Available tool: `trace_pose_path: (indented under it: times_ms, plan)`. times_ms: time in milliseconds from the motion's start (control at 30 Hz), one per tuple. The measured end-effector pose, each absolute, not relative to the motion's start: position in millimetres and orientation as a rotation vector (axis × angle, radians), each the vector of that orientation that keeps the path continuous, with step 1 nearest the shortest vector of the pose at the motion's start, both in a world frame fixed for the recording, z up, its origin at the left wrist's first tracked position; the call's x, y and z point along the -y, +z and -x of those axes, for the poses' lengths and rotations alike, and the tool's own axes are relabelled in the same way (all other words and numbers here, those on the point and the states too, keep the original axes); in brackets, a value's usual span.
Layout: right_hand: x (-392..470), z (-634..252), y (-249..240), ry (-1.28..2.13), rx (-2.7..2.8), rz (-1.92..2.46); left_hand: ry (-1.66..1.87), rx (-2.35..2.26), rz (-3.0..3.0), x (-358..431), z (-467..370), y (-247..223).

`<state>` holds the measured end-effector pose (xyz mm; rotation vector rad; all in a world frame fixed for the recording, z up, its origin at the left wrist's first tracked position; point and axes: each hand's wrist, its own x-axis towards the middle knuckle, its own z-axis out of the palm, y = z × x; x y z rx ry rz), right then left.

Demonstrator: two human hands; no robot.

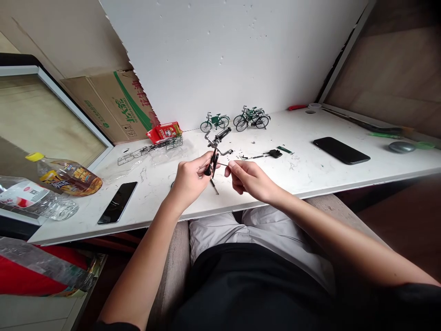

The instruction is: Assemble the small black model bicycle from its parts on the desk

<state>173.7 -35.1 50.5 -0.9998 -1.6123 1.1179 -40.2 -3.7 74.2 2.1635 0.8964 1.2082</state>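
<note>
A small black and silver part-built bicycle model [216, 143], with handlebars at its top, is held above the white table. My left hand [193, 175] is closed around its lower part. From the right, my right hand [245, 178] pinches a thin metal rod [223, 164] whose far end reaches the model. Whether that end touches the model is too small to tell. Below my left hand's fingertips, a thin dark stick [214, 186] points down toward the table. Behind stand finished small bicycles, a green one [215, 121] and a close group [251, 118].
Small black parts [274, 153] lie right of centre on the table [296, 172]. Two phones lie at the right [341, 150] and left [118, 202]. Bottles [69, 175] stand or lie far left. A red box [164, 132], wire frames and clear plastic are at the back left.
</note>
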Motion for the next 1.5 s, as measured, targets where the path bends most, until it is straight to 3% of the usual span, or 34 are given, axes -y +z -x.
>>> trace_pose_path:
  times_ms: [367, 533, 733, 933, 1233, 1500]
  plan:
    - [28.8, -196.4, 53.8, -0.413, 2.284, 0.955, 1.195, -0.88, -1.94, 1.9, 46.6, 74.1]
    - [28.2, -203.9, 54.6, -0.625, 2.324, 0.88, 1.118, -0.85, -1.864, 5.6, 47.7, 78.4]
    - [29.4, -198.8, 50.3, -0.487, 2.319, 0.91, 1.109, -0.842, -1.862, 4.1, 50.6, 76.0]
    - [32.5, -187.2, 42.1, -0.128, 2.208, 0.99, 1.117, -0.862, -1.911, 7.9, 53.0, 80.1]
    - [48.2, -166.5, 50.5, 0.914, 1.751, 0.985, 1.142, -0.893, -1.995, 14.0, 55.6, 91.3]
    - [51.0, -156.8, 54.6, 1.386, 1.424, 0.846, 1.139, -0.854, -2.047, 12.4, 56.9, 85.8]
